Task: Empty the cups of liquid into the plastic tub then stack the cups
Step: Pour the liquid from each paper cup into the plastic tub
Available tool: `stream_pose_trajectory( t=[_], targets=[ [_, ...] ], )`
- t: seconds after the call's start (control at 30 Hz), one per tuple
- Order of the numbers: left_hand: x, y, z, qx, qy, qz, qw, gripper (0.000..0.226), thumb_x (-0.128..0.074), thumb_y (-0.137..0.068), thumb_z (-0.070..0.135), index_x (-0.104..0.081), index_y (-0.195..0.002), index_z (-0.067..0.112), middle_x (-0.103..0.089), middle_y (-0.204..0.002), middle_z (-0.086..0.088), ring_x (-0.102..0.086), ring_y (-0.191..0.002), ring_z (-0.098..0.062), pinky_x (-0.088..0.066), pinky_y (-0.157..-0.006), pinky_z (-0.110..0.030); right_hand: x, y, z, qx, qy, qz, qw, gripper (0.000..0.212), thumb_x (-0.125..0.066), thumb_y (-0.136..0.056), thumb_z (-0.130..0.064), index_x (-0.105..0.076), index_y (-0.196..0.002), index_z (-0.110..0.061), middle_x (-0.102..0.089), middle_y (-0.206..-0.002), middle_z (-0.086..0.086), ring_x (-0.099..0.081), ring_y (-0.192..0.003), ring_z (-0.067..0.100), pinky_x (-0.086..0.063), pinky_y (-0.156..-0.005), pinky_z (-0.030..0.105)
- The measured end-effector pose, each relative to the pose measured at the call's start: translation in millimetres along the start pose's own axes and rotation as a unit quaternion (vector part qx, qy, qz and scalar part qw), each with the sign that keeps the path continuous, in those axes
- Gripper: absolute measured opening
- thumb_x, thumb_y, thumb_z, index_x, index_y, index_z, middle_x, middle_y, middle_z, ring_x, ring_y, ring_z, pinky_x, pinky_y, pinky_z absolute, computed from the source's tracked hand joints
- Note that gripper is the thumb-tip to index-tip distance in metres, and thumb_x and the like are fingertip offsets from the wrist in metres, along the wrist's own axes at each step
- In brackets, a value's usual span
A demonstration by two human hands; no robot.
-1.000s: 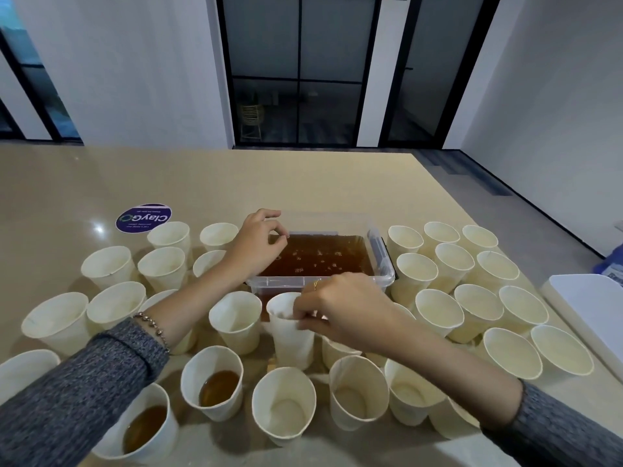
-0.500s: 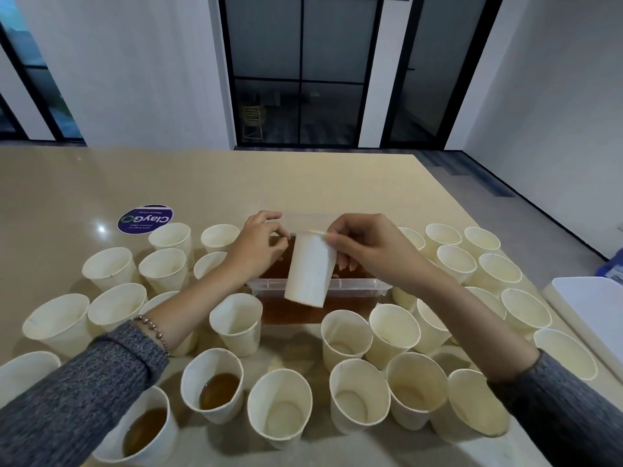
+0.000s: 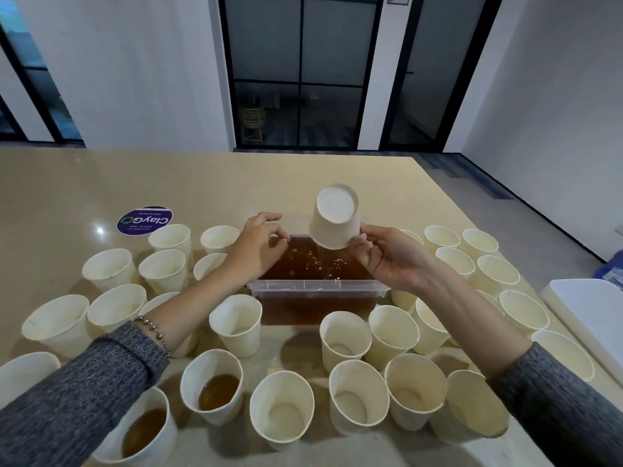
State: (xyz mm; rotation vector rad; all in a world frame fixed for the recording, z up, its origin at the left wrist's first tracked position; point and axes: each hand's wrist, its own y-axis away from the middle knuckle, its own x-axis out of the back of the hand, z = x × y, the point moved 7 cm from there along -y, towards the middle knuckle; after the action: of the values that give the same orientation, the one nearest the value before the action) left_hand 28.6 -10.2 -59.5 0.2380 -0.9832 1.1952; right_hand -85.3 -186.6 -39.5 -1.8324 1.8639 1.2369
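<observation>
A clear plastic tub [image 3: 317, 285] of brown liquid stands mid-table. My right hand [image 3: 391, 256] holds a white paper cup [image 3: 333, 219] upside down over the tub, its base facing me, and liquid streams from its rim into the tub. My left hand [image 3: 258, 246] rests on the tub's left far rim, fingers curled on the edge. Many white paper cups surround the tub. Two at the near left, one cup [image 3: 215, 387] and another cup [image 3: 141, 429], hold brown liquid. The near cups in the middle, such as this empty cup [image 3: 283, 409], hold none.
A purple round sticker [image 3: 145, 220] lies on the beige table at the far left. A white flat lid or tray [image 3: 593, 318] sits at the right edge. Cups crowd both sides of the tub; the table beyond the tub is bare.
My right hand lifted a cup from in front of the tub, carried it over the tub and tipped it fully over. My left hand stayed on the tub's rim.
</observation>
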Motion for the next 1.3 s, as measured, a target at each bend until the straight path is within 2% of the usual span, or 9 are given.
stream_pose_trajectory(
  t=[0.13,0.23,0.33,0.53,0.6,0.77,0.97,1.13,1.3],
  targets=[
    [0,0,0,0.006,-0.003,-0.002,1.0,0.014,-0.059,-0.092,0.018,-0.072,-0.093,0.019,-0.047,-0.141,0.002,-0.034,-0.134,-0.017,-0.023,-0.103,-0.026,-3,6,0,0.025,0.035,-0.001,0.999,0.013,-0.051,-0.098,-0.014,-0.056,-0.104,-0.004,-0.05,-0.07,0.003,-0.052,-0.053,0.005,-0.048,-0.05,0.01],
    [-1,0,0,-0.007,0.008,-0.017,1.0,0.014,-0.061,-0.091,0.017,-0.072,-0.098,0.017,-0.047,-0.14,0.0,-0.034,-0.134,-0.018,-0.023,-0.103,-0.025,-8,17,-5,0.138,0.193,0.033,0.971,0.013,-0.052,-0.099,-0.013,-0.06,-0.102,-0.002,-0.056,-0.068,0.006,-0.054,-0.054,0.008,-0.048,-0.051,0.015],
    [1,0,0,-0.005,0.016,-0.012,1.0,0.008,-0.062,-0.09,0.015,-0.07,-0.092,0.016,-0.048,-0.139,-0.001,-0.035,-0.133,-0.018,-0.022,-0.103,-0.023,-29,39,-4,0.27,0.418,0.021,0.867,0.015,-0.057,-0.096,-0.011,-0.059,-0.086,0.0,-0.059,-0.065,0.01,-0.059,-0.056,0.017,-0.049,-0.056,0.024],
    [0,0,0,-0.007,0.013,-0.015,1.0,0.01,-0.063,-0.089,0.015,-0.072,-0.092,0.017,-0.049,-0.138,-0.001,-0.037,-0.133,-0.018,-0.024,-0.102,-0.024,-59,64,34,0.327,0.656,-0.093,0.674,0.013,-0.063,-0.094,-0.019,-0.062,-0.086,-0.009,-0.069,-0.073,0.001,-0.069,-0.07,0.011,-0.057,-0.066,0.037],
    [1,0,0,-0.007,0.009,-0.009,1.0,0.013,-0.06,-0.09,0.015,-0.072,-0.092,0.017,-0.05,-0.137,0.0,-0.037,-0.132,-0.018,-0.024,-0.103,-0.024,-64,65,50,0.336,0.711,-0.133,0.603,0.012,-0.065,-0.092,-0.021,-0.065,-0.086,-0.011,-0.068,-0.075,-0.002,-0.066,-0.071,0.009,-0.054,-0.064,0.031],
    [0,-1,0,-0.006,0.003,-0.006,1.0,0.013,-0.059,-0.09,0.015,-0.072,-0.089,0.018,-0.05,-0.137,0.001,-0.038,-0.132,-0.017,-0.026,-0.104,-0.025,-58,56,76,0.304,0.794,-0.162,0.501,0.006,-0.066,-0.091,-0.024,-0.071,-0.092,-0.02,-0.072,-0.088,-0.008,-0.06,-0.075,0.0,-0.051,-0.069,0.019],
    [-1,1,0,-0.009,-0.002,-0.006,1.0,0.013,-0.059,-0.09,0.017,-0.072,-0.089,0.018,-0.05,-0.137,0.002,-0.039,-0.132,-0.017,-0.027,-0.105,-0.028,-53,43,90,0.295,0.825,-0.159,0.455,0.012,-0.065,-0.091,-0.027,-0.074,-0.098,-0.023,-0.073,-0.094,-0.007,-0.062,-0.082,0.004,-0.025,-0.065,0.002],
    [0,0,1,-0.012,0.001,-0.005,1.0,0.013,-0.059,-0.091,0.017,-0.072,-0.09,0.02,-0.05,-0.138,0.002,-0.038,-0.132,-0.017,-0.028,-0.109,-0.034,-50,35,97,0.286,0.845,-0.169,0.42,0.015,-0.065,-0.091,-0.028,-0.076,-0.099,-0.023,-0.075,-0.097,-0.007,-0.066,-0.085,0.009,-0.044,-0.081,0.018],
    [0,0,1,-0.01,-0.001,-0.007,1.0,0.013,-0.06,-0.09,0.016,-0.072,-0.088,0.019,-0.05,-0.137,0.002,-0.039,-0.131,-0.017,-0.027,-0.107,-0.029,-53,39,76,0.316,0.826,-0.146,0.442,0.016,-0.066,-0.09,-0.031,-0.078,-0.099,-0.025,-0.075,-0.096,-0.012,-0.068,-0.084,0.004,-0.053,-0.082,0.027]
  ],
)
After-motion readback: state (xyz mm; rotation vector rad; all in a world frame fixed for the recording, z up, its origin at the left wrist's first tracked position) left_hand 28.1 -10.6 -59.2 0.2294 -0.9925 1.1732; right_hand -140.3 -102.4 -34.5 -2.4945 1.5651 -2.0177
